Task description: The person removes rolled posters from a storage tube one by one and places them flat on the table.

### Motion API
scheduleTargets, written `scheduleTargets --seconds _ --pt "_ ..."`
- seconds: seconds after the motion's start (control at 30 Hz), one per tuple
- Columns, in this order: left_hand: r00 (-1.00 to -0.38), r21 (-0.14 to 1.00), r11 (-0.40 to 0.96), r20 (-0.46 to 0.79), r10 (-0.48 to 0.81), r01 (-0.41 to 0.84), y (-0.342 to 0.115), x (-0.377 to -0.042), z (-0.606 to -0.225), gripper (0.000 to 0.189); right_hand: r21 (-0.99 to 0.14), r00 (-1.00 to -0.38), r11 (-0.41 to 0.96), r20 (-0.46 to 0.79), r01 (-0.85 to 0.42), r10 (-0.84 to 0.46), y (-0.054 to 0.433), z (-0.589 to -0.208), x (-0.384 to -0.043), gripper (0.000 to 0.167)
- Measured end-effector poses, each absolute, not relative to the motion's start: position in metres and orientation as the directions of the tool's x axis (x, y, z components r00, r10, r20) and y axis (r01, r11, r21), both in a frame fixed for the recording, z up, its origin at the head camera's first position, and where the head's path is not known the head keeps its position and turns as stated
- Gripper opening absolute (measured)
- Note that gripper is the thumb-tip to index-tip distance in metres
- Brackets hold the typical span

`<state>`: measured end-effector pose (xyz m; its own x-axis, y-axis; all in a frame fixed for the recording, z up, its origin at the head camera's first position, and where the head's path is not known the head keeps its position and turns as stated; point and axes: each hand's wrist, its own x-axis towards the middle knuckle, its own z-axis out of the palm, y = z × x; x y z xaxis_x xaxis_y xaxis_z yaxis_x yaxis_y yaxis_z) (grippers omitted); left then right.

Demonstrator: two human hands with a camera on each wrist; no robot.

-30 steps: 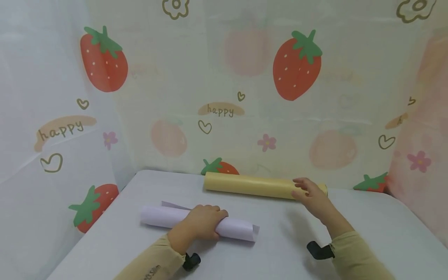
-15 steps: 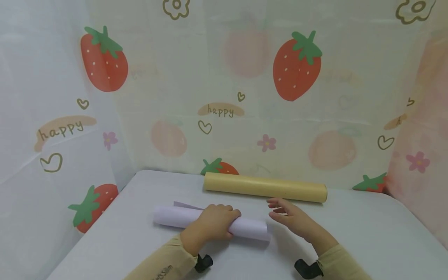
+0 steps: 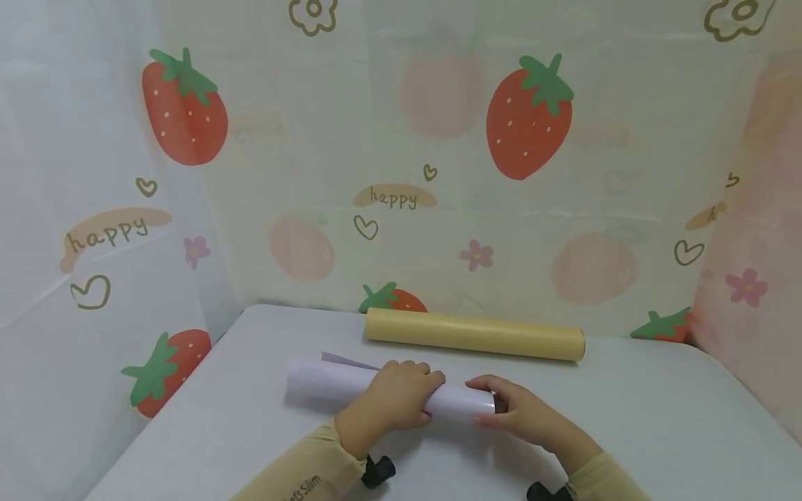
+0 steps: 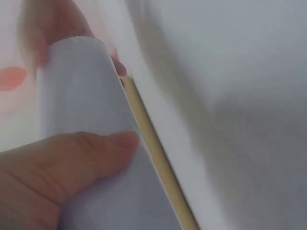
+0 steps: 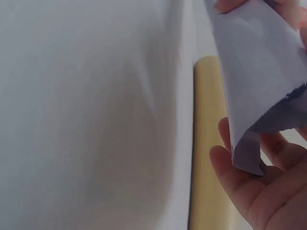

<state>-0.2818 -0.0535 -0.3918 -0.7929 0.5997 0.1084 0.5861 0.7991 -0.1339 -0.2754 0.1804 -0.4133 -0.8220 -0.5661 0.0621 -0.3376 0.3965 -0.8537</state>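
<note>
A rolled sheet of white paper (image 3: 328,379) lies at a slight slant, a loose flap standing along its far side. My left hand (image 3: 401,396) grips it around the middle; in the left wrist view the thumb (image 4: 103,155) presses along the paper. At the right end of the roll, my right hand (image 3: 526,410) curls fingers and thumb round the open end. In the right wrist view the roll's mouth shows a loose, uneven inner edge (image 5: 249,153) sitting among the right hand's fingers.
A yellow roll (image 3: 476,335) lies across the back of the white table (image 3: 207,431). Behind it hangs a curtain (image 3: 413,153) printed with strawberries, and more of it closes in both sides. Each wrist carries a small black mount (image 3: 379,472).
The left hand has moved right, carrying the white paper roll with it. The right hand has come from over the yellow roll, down and left to the paper's right end.
</note>
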Motion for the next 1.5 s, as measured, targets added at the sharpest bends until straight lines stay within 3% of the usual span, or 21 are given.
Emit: scheduleTargets --seconds 0.43,0.63,0.93,1.27,1.5 --pt "-0.789 -0.169 0.797 0.128 0.601 0.579 -0.046 -0.279 -0.392 0.047 -0.831 -0.849 0.427 0.099 -0.357 -0.519 0.179 -0.423 -0.276 0.046" --pt "-0.785 -0.159 0.801 0.162 0.598 0.577 -0.043 -0.279 -0.395 0.053 -0.796 -0.883 0.465 0.174 -0.387 -0.436 0.179 -0.426 -0.277 0.038" --pt "-0.742 -0.136 0.785 0.263 0.617 0.605 -0.042 -0.279 -0.397 0.067 -0.861 -0.935 0.421 0.152 -0.285 -0.321 0.188 -0.422 -0.279 0.033" --pt "-0.82 -0.014 0.843 0.226 0.526 0.537 -0.074 -0.284 -0.39 0.081 -0.896 -0.972 0.413 0.072 -0.162 -0.226 0.215 -0.419 -0.288 0.041" --pt "-0.88 0.095 0.887 0.207 0.427 0.452 -0.117 -0.29 -0.39 0.085 -0.899 -0.963 0.405 0.06 -0.167 -0.264 0.238 -0.416 -0.289 0.044"
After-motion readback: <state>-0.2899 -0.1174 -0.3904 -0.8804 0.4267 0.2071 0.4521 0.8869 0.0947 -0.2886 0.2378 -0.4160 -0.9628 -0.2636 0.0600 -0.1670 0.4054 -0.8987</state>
